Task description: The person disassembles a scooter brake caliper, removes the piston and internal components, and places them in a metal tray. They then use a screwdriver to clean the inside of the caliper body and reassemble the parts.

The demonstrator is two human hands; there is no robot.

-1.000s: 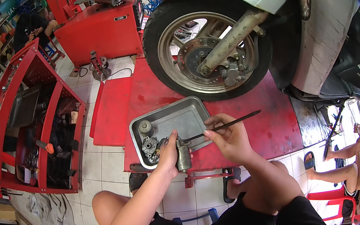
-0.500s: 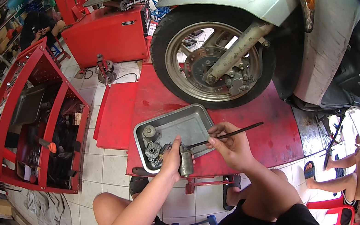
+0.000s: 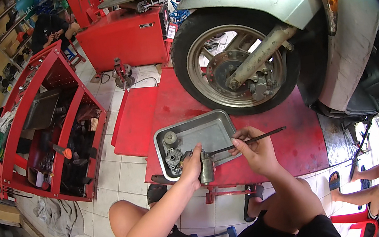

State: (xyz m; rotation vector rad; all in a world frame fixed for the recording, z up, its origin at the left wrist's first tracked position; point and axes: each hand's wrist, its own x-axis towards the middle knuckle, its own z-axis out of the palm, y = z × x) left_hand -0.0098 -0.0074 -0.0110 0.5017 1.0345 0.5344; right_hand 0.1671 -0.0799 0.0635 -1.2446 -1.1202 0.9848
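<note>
My left hand is closed around a worn grey metal cylinder, held upright over the near edge of a metal tray. A thin dark rod runs almost level from the cylinder's upper end out to the right. My right hand pinches this rod near its middle between thumb and fingers. Whether the rod is fixed to the cylinder or only touches it, I cannot tell. Inside the tray, left of my hands, lie a round metal can-shaped part and a grey cast housing.
The tray rests on a red lift platform before a scooter's front wheel. A dark handle lies by the tray's near left corner. A red tool cart stands left. Other people sit at far left, back left and right.
The whole view has shifted, so everything sits slightly farther right in the picture. Both hands keep the same hold on the cylinder and the rod.
</note>
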